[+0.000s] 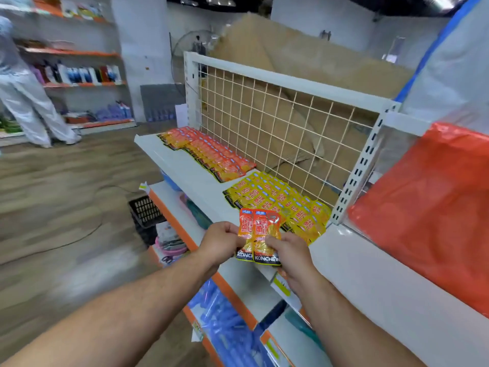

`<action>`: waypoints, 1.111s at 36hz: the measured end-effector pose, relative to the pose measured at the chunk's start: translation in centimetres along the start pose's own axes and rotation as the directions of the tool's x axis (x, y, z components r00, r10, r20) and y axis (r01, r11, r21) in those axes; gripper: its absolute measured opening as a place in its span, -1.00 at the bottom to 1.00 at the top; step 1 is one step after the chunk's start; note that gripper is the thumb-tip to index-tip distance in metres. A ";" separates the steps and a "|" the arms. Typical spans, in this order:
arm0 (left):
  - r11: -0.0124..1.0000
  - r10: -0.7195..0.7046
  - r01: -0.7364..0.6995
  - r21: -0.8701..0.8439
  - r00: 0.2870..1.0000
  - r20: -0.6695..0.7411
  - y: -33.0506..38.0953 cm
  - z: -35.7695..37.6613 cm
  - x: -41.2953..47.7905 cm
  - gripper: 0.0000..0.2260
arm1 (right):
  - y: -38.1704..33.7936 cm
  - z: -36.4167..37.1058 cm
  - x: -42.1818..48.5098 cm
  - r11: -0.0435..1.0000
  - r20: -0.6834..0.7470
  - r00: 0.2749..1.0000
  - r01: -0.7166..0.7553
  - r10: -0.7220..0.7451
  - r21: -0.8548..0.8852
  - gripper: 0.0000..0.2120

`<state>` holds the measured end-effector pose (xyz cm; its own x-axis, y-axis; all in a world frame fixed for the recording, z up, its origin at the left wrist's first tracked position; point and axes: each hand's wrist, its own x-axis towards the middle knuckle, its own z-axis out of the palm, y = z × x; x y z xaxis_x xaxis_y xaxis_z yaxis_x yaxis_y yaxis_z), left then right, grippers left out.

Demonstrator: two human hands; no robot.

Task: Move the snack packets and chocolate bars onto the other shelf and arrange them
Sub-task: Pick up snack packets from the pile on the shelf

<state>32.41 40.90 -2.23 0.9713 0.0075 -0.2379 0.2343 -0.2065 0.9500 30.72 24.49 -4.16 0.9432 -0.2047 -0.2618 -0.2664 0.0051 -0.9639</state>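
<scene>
Pinching two orange snack packets (pixel 258 235) between them, the left hand (pixel 222 241) and right hand (pixel 292 254) curl closed. Yellow packets (pixel 280 201) lie at one o'clock on the white shelf (pixel 185 168).

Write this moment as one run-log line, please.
left hand: pinches held orange packets | right hand: pinches them too | yellow packets: lying on white shelf | step: not yet placed
</scene>
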 end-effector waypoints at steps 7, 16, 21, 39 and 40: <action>1.000 -0.015 0.014 -0.014 0.993 -0.116 0.8 -3.5 4.8 -0.91 | -2.2 4.5 5.2 0.998 0.121 0.991 0.052 -0.049 -0.021 -0.90; 0.997 -0.047 0.037 -0.066 0.984 -0.172 0.5 -8.0 9.5 -0.94 | -3.9 9.9 9.2 0.997 0.158 0.986 0.058 -0.050 -0.046 -0.83; 0.995 -0.055 0.041 -0.095 0.987 -0.150 -0.1 -11.4 12.6 -0.92 | -5.0 13.8 10.8 0.997 0.150 0.987 0.063 -0.057 -0.041 -0.91; 0.999 -0.013 0.012 0.038 1.000 0.022 -0.2 -28.1 25.7 -0.92 | -8.3 32.3 16.6 1.000 -0.017 1.000 0.014 -0.014 -0.003 -0.88; 0.999 -0.009 0.008 0.049 1.000 0.030 -0.1 -28.7 26.2 -0.93 | -8.4 32.9 16.9 1.000 -0.024 1.000 0.012 -0.012 -0.001 -0.88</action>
<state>59.08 69.21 -2.79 0.9673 -0.0199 -0.2527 0.2395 -0.2542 0.9370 55.46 53.20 -2.10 0.9413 -0.2278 -0.2493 -0.2557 0.0014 -0.9667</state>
